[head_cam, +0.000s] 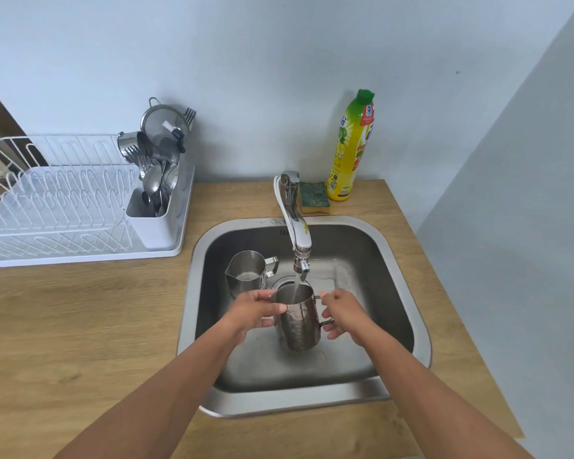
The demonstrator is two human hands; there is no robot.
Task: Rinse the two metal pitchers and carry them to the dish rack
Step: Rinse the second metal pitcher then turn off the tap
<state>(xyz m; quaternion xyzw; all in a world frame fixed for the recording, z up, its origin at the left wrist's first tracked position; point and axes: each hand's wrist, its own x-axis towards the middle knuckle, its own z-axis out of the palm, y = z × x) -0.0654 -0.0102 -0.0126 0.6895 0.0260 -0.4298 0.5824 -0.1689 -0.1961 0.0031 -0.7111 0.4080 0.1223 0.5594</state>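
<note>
**First pitcher under the tap, neither one racked yet**

You have one metal pitcher (300, 326) held upright over the sink (295, 400), and the stream (296, 288) from the faucet (295, 223) is falling into its mouth. Your left grip (256, 309) wraps its body with the thumb near the rim, and your right grip (343, 313) has its fingers curled at the handle. The second pitcher (246, 273) stands upright on the sink floor, behind and to the left, touched by neither grip. I cannot tell whether it has been rinsed. The dish rack (63, 207) sits on the worktop (80, 309), well to the left, and its caddy (153, 223) is full of cutlery. By my reading, you're on the first rinse, and the other pitcher and both carries remain.
</note>
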